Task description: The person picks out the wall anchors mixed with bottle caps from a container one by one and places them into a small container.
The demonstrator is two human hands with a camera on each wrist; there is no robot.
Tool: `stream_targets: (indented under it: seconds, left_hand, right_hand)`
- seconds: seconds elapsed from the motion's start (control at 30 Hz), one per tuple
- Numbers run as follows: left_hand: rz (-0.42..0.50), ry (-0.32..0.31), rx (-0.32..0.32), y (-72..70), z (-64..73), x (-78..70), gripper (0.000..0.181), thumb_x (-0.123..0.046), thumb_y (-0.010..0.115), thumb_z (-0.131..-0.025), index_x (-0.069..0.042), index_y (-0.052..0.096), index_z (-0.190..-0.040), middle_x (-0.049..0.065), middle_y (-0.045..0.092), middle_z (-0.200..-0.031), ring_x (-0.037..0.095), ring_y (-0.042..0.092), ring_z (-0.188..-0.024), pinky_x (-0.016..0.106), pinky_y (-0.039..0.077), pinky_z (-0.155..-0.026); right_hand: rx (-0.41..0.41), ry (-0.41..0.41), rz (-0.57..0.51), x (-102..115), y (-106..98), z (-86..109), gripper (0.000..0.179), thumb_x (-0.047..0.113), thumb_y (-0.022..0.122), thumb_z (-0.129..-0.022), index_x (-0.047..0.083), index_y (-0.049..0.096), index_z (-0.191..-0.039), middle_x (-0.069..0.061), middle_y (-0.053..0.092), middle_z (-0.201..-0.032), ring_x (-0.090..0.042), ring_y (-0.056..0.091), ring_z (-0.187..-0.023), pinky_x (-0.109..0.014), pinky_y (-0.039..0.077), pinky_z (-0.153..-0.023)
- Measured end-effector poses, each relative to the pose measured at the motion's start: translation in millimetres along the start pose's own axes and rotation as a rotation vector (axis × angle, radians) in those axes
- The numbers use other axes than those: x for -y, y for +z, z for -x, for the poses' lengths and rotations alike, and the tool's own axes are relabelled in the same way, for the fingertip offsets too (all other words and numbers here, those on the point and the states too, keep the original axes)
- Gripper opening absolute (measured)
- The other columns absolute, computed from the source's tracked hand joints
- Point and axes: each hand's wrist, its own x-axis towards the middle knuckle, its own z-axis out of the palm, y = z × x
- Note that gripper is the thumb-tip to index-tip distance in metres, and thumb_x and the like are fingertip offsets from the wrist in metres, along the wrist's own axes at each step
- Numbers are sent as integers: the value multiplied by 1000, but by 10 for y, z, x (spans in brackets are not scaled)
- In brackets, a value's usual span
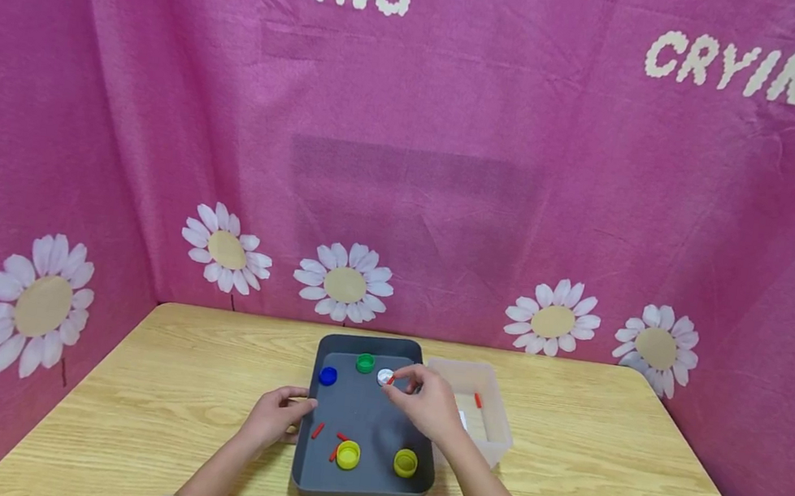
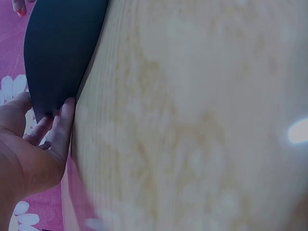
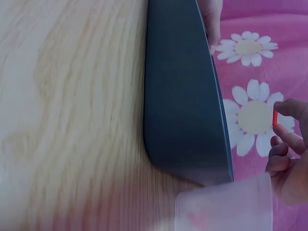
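Note:
My right hand (image 1: 430, 403) pinches a small red stick (image 3: 275, 117) between thumb and fingertip, above the white cap (image 1: 384, 377) in the grey tray (image 1: 372, 417). At the tray's left wall, my left hand (image 1: 273, 417) holds the side, with its thumb at the rim and its fingers against the outside. Inside the tray are a green cap (image 1: 366, 362), a blue cap (image 1: 327, 376) and two yellow caps, one near left (image 1: 348, 455) and one near right (image 1: 406, 463). Several loose red sticks (image 1: 318, 430) lie around the near-left yellow cap. The right hand partly covers the white cap.
A translucent bin (image 1: 501, 407) stands against the tray's right side, holding a red stick (image 1: 478, 400) and a white piece (image 1: 463, 420). Both rest on a wooden table (image 1: 601, 468). A pink curtain (image 1: 417, 201) with printed daisies hangs behind it and along the sides.

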Motion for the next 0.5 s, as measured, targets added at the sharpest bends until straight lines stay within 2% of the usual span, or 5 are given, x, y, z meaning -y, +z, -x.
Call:
stream_targets:
  seconds: [0.17, 0.33, 0.5]
  left_hand:
    - [0, 1, -4, 10, -8, 5, 39, -19, 64, -88, 3, 57, -120, 11, 63, -89, 14, 59, -70, 31, 57, -57]
    - [2, 4, -1, 7, -13, 14, 40, -19, 64, -88, 3, 57, -121, 12, 63, -89, 14, 60, -69, 31, 56, -57]
    - [5, 5, 5, -4, -20, 18, 40, -19, 63, -89, 3, 56, -121, 12, 63, -91, 14, 59, -70, 31, 57, -57]
  right_hand:
    - [-39, 18, 15, -70, -97, 0, 20, 20, 76, -77, 9, 69, -91, 0, 50, -70, -11, 43, -58, -20, 35, -46]
    - [-59, 68, -10, -163, -191, 16, 22, 20, 76, -76, 8, 68, -93, 1, 48, -68, -8, 40, -43, -19, 34, -37]
    - [-83, 70, -18, -269, -290, 15, 23, 18, 75, -75, 5, 69, -93, 0, 50, -67, -6, 41, -46, -19, 34, -40]
